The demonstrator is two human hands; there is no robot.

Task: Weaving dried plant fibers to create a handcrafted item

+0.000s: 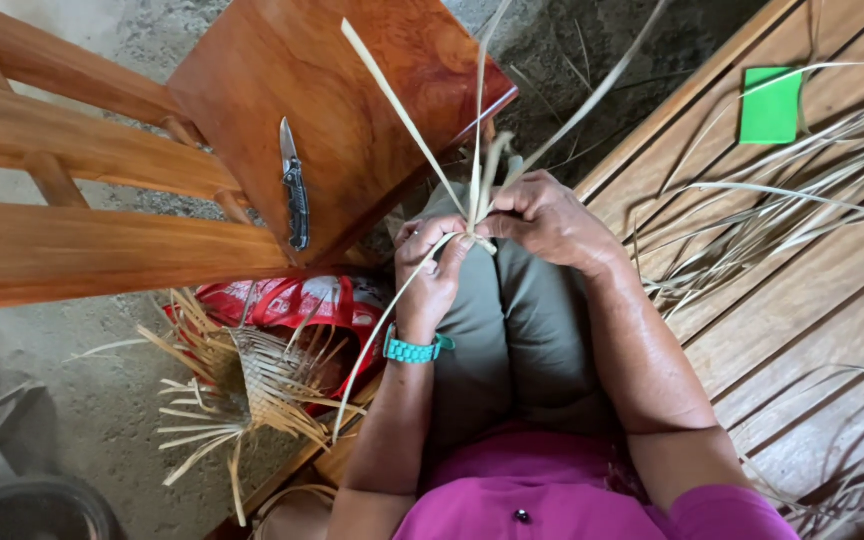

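Both hands meet over my lap, on the crossing point of the palm strips (474, 200). Right hand (550, 222) grip is narrow, fingers curled and pinching the bundle just at the junction; left hand (430, 272) grip is closed too, thumb and fingertips on the same knot from below, one long strip trailing down past my wrist

Strips fan upward from the pinch, several loose ends, so I judge the crossing is only held by finger pressure right now

Doing it well, as I see it:
- keep the right pinch tight on the junction, don't let strips slide
- left fingers do the folding, one strip at a time, flat not twisted
- crease close to the crossing, keeps weave snug
- watch the long trailing end, it can snag on my knee

Around me: folding knife (295, 190) lying on the wooden chair (352, 90), apart from my hands; half-woven mat piece (252, 385) on the floor by a red bag (292, 300); spare strips (772, 220) piled on the slatted bench (812, 300), green card (770, 105) beyond them
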